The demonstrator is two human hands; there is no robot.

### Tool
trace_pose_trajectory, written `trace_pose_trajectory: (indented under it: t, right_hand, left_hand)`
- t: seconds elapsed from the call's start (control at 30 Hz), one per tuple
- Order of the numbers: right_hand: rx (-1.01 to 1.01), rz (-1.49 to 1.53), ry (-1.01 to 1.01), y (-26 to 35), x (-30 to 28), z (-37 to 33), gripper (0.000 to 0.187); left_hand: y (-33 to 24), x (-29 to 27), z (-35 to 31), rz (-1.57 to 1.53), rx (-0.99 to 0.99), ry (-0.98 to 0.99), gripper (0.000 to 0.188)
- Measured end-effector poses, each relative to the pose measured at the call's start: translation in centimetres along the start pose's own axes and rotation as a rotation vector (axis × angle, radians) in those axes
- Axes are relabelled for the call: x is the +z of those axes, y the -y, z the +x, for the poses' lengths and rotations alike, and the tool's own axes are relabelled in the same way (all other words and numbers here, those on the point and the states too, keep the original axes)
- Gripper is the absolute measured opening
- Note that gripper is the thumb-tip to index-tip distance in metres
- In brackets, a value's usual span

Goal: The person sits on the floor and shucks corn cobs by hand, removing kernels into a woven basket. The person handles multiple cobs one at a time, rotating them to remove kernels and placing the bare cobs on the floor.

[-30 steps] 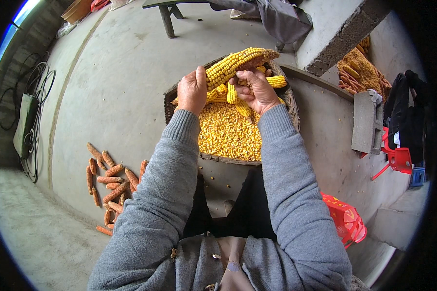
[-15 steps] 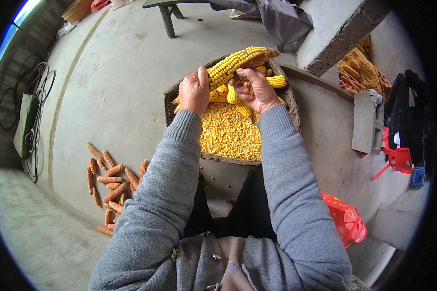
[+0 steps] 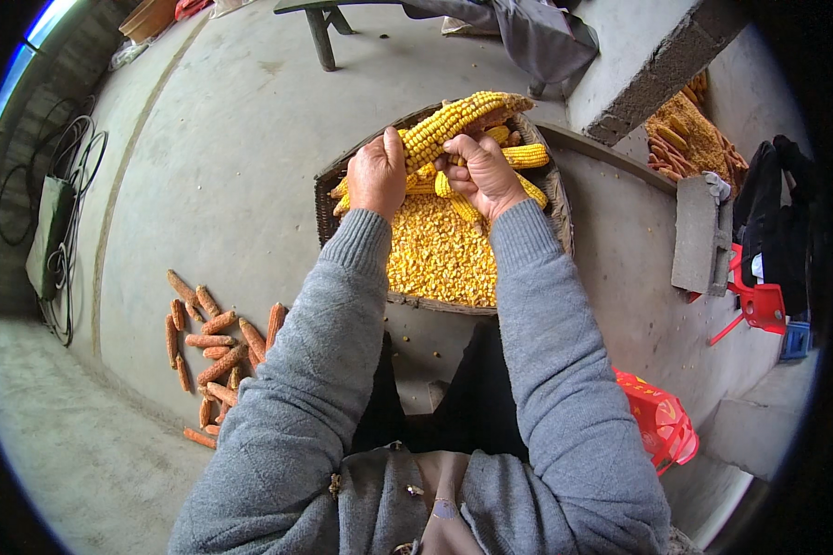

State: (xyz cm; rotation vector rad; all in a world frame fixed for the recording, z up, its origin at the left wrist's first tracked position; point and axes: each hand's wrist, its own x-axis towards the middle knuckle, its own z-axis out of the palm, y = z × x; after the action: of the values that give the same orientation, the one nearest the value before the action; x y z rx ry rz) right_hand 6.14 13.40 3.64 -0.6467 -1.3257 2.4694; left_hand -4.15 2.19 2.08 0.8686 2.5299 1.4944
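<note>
A partly stripped corn cob [image 3: 453, 122] slants over the far side of a woven basket [image 3: 328, 202], yellow kernels along it and a bare brownish strip on its right. My left hand [image 3: 377, 176] is closed round its lower left end. Against its near side press the thumb and curled fingers of my right hand [image 3: 487, 176]; the palm side is partly hidden. Below both hands, loose corn kernels [image 3: 442, 250] fill the near part of the basket. More whole corn cobs [image 3: 526, 156] lie at its far and right side, some under my hands.
Stripped orange cobs [image 3: 220, 344] are heaped on the floor at left. A red bag [image 3: 655, 421] lies by my right arm. Concrete blocks [image 3: 699, 236] and a red plastic chair [image 3: 759, 301] stand at right, near another corn pile [image 3: 685, 139]. A bench [image 3: 319, 37] is at the back.
My right thumb has come down from above onto the cob's near side, and the fingers have curled in more. The cob and my left hand have shifted slightly right.
</note>
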Motion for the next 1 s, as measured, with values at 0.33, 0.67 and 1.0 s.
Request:
trace_pose_trajectory:
  t: [0.33, 0.67, 1.0]
  right_hand:
    - [0.004, 0.003, -0.036, 0.1, 0.9, -0.4, 0.015]
    - [0.016, -0.015, 0.008, 0.2, 1.3, -0.5, 0.019]
    - [-0.006, -0.060, 0.061, -0.9, 0.5, 0.2, 0.026]
  left_hand:
    - [0.0, -0.2, 0.0, -0.014, -0.033, 0.011, 0.048]
    - [0.0, 0.2, 0.0, -0.064, -0.063, -0.009, 0.048]
    - [0.0, 0.4, -0.1, -0.048, -0.064, -0.007, 0.049]
